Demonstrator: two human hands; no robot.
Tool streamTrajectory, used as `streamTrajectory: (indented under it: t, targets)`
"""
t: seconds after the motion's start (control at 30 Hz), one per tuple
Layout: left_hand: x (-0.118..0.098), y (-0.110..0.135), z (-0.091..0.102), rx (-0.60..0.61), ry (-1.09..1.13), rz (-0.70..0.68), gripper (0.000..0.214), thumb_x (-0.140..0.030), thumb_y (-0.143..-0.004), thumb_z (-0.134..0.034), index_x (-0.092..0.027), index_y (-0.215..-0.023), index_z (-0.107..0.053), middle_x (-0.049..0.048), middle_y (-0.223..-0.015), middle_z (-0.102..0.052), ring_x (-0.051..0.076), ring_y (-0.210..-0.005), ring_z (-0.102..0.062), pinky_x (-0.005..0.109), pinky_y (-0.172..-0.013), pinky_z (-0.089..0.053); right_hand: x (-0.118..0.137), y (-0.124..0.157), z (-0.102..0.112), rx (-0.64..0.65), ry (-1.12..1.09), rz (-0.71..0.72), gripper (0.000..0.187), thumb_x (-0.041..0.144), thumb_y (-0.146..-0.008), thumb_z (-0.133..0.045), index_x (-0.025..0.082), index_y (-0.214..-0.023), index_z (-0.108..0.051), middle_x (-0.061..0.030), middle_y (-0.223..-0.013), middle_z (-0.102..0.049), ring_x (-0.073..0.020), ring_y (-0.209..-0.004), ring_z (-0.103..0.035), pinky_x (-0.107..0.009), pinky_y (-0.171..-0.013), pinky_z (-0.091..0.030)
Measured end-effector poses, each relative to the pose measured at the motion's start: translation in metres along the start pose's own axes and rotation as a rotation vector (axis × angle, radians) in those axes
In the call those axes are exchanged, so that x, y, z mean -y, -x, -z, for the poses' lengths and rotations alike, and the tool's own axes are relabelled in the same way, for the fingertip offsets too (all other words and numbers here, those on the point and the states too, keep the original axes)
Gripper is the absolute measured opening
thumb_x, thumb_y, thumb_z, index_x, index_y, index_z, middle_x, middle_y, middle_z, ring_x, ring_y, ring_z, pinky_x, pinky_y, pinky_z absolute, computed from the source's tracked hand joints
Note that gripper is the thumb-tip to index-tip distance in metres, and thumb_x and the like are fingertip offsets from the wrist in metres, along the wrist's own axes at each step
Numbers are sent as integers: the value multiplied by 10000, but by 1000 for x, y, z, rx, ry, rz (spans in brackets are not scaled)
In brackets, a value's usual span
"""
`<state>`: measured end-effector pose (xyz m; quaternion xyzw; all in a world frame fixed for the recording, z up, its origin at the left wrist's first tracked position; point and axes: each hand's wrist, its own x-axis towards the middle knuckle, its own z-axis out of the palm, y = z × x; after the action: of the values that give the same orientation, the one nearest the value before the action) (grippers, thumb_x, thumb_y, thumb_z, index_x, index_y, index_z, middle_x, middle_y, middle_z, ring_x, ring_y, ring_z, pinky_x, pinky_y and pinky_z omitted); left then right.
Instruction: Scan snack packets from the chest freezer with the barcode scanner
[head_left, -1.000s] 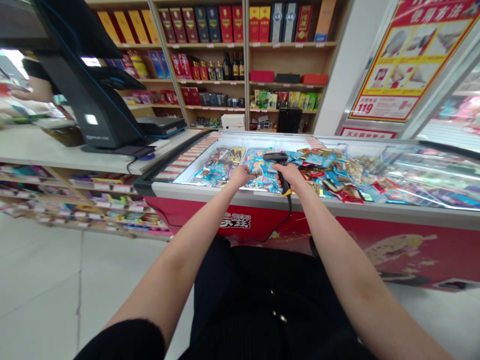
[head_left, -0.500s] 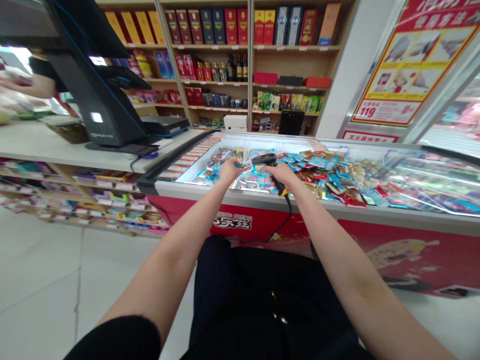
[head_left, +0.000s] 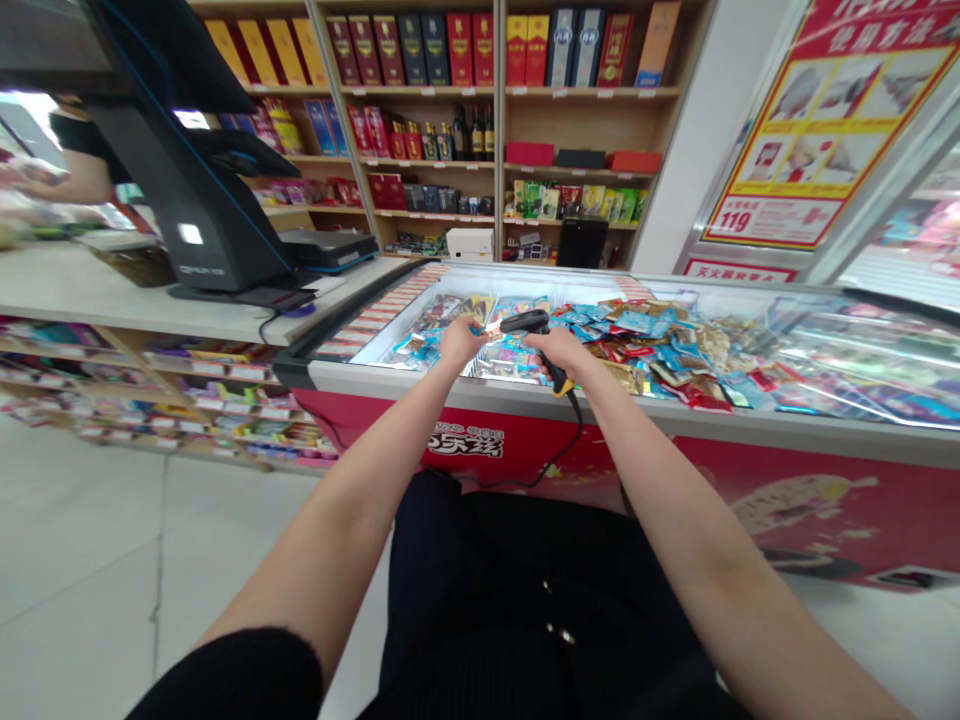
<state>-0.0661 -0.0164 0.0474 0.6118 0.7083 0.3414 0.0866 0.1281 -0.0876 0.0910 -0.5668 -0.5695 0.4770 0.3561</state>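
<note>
**One packet up at the scanner, the heap lying beside it**

The left hand (head_left: pixel 461 342) pinches a small foil snack packet (head_left: pixel 490 328) (its label is too small to read), fingers nearly closed, just above the chest freezer (head_left: pixel 390 375). The right hand (head_left: pixel 556 350) wraps fully round a corded barcode scanner (head_left: pixel 531 322), its nose pointing to 9 o'clock at the packet. Dozens more snack packets (head_left: pixel 660 345) lie heaped inside at 3 o'clock, held by neither hand.

Chest freezer (head_left: pixel 675 400): open section left of centre, reachable over the front rim (head_left: pixel 390 378). Obstacles: glass lid (head_left: pixel 862 360) across the right section; snack packets (head_left: pixel 645 350) heaped inside; scanner cord (head_left: pixel 576 440) over the rim; till screen (head_left: pixel 187 200) on the counter (head_left: pixel 135 300) at left.
</note>
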Motion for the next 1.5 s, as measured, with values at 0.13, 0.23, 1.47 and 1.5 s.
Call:
streamTrajectory:
  t: [0.13, 0.23, 1.47, 1.5]
  targets:
    - [1, -1, -1, -3, 0, -5, 233, -311, -729, -774, -220, -940, -735, 70, -1034, -756, 248, -1005, -687, 292, -830, -496, 0, 0, 0, 0, -10, -12, 238, 229, -909, -598, 172, -695, -510, 22, -436, -501, -107, -350, -449, -217, -351, -384]
    - [1, 0, -2, -9, -8, -14, 221, -310, -739, -764, -223, -940, -732, 73, -1048, -754, 250, -1024, -681, 294, -840, -494, 0, 0, 0, -3, -26, -11, 235, 227, -904, -605, 178, -697, -506, 19, -436, -501, -108, -346, -443, -219, -346, -379]
    - [84, -3, 29, -366, -134, 290, 280, -412, -891, -539, -193, -1013, -664, 183, -1246, -636, 353, -1238, -538, 480, -1061, -369, -18, -6, 26, -91, -205, -13, 264, 232, -918, -586, 187, -675, -495, 25, -427, -495, -111, -335, -426, -230, -327, -372]
    - [78, -2, 28, -389, -151, 258, 284, -407, -892, -545, -192, -1034, -664, 183, -1268, -623, 348, -1257, -523, 475, -1086, -345, -19, -6, 27, -94, -210, -9, 260, 229, -919, -585, 188, -679, -494, 26, -430, -498, -112, -335, -429, -230, -327, -372]
